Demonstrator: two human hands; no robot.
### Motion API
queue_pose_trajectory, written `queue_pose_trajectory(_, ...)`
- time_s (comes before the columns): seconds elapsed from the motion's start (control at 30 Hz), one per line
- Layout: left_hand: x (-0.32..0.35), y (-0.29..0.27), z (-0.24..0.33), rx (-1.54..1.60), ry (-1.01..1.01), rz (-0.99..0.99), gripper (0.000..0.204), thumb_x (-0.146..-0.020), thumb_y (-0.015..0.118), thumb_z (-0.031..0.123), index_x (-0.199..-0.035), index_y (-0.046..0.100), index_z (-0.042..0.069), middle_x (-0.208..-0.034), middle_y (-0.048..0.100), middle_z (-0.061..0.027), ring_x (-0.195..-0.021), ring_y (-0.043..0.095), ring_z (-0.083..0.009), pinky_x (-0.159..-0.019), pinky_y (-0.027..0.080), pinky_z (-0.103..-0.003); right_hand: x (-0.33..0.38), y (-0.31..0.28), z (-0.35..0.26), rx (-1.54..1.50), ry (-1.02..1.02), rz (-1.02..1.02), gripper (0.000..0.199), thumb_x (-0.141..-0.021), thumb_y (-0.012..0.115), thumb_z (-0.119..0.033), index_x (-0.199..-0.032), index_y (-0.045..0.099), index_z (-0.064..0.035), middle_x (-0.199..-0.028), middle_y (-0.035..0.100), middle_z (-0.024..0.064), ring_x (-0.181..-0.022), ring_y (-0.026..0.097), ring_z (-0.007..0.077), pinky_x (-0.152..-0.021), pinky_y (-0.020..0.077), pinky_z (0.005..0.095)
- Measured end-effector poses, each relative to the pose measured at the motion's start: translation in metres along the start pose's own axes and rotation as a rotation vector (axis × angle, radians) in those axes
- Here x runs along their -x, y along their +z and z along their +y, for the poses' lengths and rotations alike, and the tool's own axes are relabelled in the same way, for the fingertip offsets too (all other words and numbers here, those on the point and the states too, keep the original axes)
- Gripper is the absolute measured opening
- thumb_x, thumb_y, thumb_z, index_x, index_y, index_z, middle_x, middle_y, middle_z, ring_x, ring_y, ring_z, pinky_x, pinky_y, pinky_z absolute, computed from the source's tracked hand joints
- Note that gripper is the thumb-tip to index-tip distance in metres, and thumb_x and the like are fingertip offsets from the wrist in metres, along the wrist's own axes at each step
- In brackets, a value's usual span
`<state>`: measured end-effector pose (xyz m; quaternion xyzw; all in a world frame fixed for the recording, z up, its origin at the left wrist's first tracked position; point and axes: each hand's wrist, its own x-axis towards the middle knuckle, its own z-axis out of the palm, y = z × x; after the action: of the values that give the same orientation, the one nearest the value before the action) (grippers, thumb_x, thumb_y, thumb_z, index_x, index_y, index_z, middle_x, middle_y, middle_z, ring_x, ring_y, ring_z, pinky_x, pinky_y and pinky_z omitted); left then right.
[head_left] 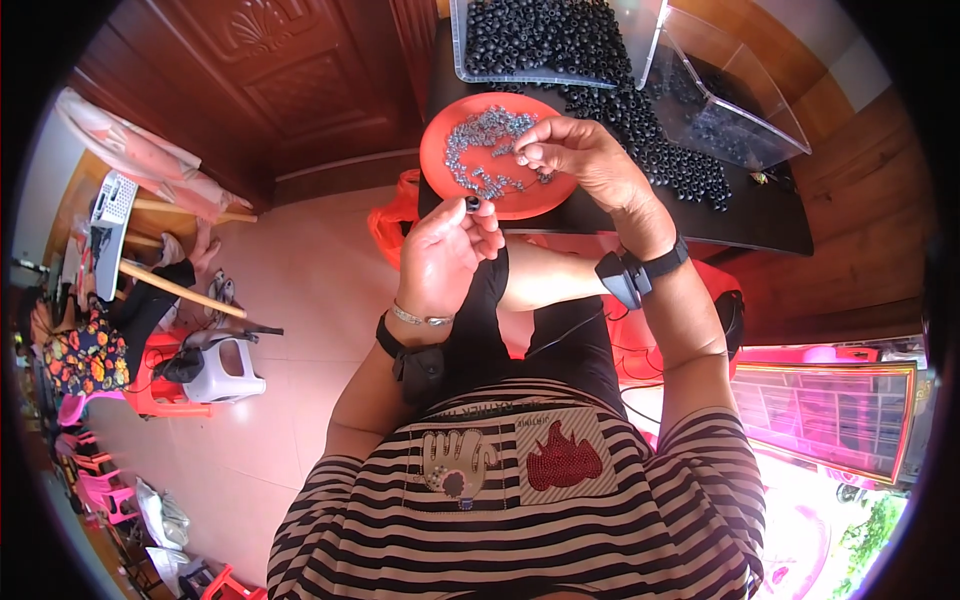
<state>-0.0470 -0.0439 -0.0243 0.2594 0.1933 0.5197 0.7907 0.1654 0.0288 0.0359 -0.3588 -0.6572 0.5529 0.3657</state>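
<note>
Between the thumb and fingers of my left hand (445, 250) sits a small black round piece (472, 203), at the near edge of an orange-red plate (432, 152). Many tiny silvery metal parts (490, 122) lie spread on that plate. My right hand (595, 165) hangs over the plate's right side, thumb and forefinger pinched together. What its fingertips hold is too small to make out. Both wrists wear black straps with a small box.
A clear bin (545, 75) full of black round pieces stands at the back of the dark table (770, 225). Loose black pieces (680, 165) lie beside it, near a tilted clear box (745, 110). Another person (85, 350) sits far left, near a white stool (228, 370).
</note>
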Motion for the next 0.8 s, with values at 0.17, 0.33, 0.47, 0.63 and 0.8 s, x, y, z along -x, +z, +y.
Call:
queue_pose_trajectory(0.17, -0.011, 0.013, -0.003, 0.058, -0.038, -0.064, 0.029, -0.096, 0.043, 0.027, -0.099, 0.055, 0.001, -0.091, 0.057, -0.0101, -0.081, 0.056, -0.0226, -0.073, 0.044, -0.033, 0.009, 0.016, -0.005, -0.113, -0.069, -0.017, 0.013, -0.089, 0.062, -0.011, -0.098, 0.066, -0.0016, -0.087, 0.065, 0.0031, -0.083, 0.059, 0.0095, -0.077, 0.0456, 0.0236)
queue_pose_trajectory(0.33, -0.015, 0.021, -0.007, 0.05, -0.022, -0.084, 0.029, -0.095, 0.045, 0.027, -0.098, 0.056, 0.001, -0.09, 0.058, -0.0089, -0.079, 0.057, -0.0208, -0.071, 0.044, -0.031, 0.014, 0.028, -0.004, -0.208, -0.109, -0.131, 0.013, -0.093, 0.057, -0.008, -0.099, 0.063, 0.0016, -0.084, 0.063, 0.0037, -0.077, 0.058, 0.0094, -0.076, 0.0487, 0.0241)
queue_pose_trajectory(0.47, -0.015, 0.021, -0.009, 0.044, -0.025, -0.038, 0.027, -0.094, 0.046, 0.027, -0.096, 0.057, 0.002, -0.088, 0.059, -0.0083, -0.077, 0.058, -0.0192, -0.069, 0.044, -0.03, 0.019, 0.035, 0.0, -0.156, -0.086, -0.067, 0.012, -0.092, 0.056, -0.004, -0.101, 0.062, 0.0016, -0.08, 0.061, 0.0021, -0.074, 0.058, 0.0085, -0.07, 0.0504, 0.0229)
queue_pose_trajectory(0.63, -0.011, 0.019, -0.013, 0.041, 0.008, -0.005, 0.025, -0.094, 0.046, 0.026, -0.1, 0.057, 0.004, -0.089, 0.059, -0.0071, -0.078, 0.057, -0.0183, -0.071, 0.044, -0.03, 0.028, 0.048, -0.003, 0.283, -0.363, 0.111, 0.011, -0.087, 0.063, -0.004, -0.097, 0.064, 0.0005, -0.086, 0.062, 0.0059, -0.079, 0.06, 0.0121, -0.07, 0.0505, 0.027)
queue_pose_trajectory(0.8, 0.003, 0.015, -0.019, 0.065, 0.042, 0.038, 0.029, -0.096, 0.043, 0.028, -0.11, 0.054, 0.005, -0.099, 0.059, -0.0058, -0.092, 0.056, -0.0176, -0.079, 0.044, -0.033, 0.042, 0.073, 0.009, 0.955, -0.756, 0.349, 0.015, -0.075, 0.067, -0.009, -0.09, 0.067, -0.0079, -0.094, 0.064, 0.0048, -0.079, 0.061, 0.0237, -0.069, 0.0504, 0.0351)
